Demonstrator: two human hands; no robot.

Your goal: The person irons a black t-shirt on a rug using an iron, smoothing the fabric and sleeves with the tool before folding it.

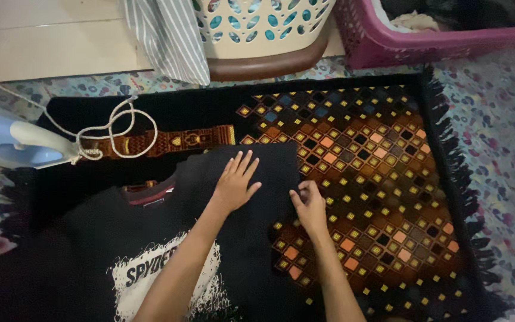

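I am looking down through the head camera at a black t-shirt [150,250] lying spread over a black rug [365,179] patterned with orange and yellow diamonds. The shirt is sitting toward seven o'clock in my view, its white printed graphic facing up and its collar pointing toward ten o'clock.

My left hand [236,182] is lying open, fingers spread and palm down, pressing flat on the shirt's sleeve near the centre of the picture. My right hand [310,206] is sitting just beside it at about four o'clock from the left one, fingers curled in and pinching the edge of the black fabric where it meets the patterned part of the rug. The two hands are near each other but are not touching.

At nine o'clock a light blue and white iron [13,140] is resting at the rug's edge, and its pale cord [117,128] is looping across the rug toward the centre, crossing a brown woven band [174,142] in the rug's design.

At twelve o'clock a cream laundry basket [263,24] with oval holes is standing just beyond the rug, with a grey striped cloth [168,36] hanging over its side. At one o'clock a pink basket [400,39] is holding pale clothing. A floral sheet [502,131] is lying under the rug and showing at three o'clock.
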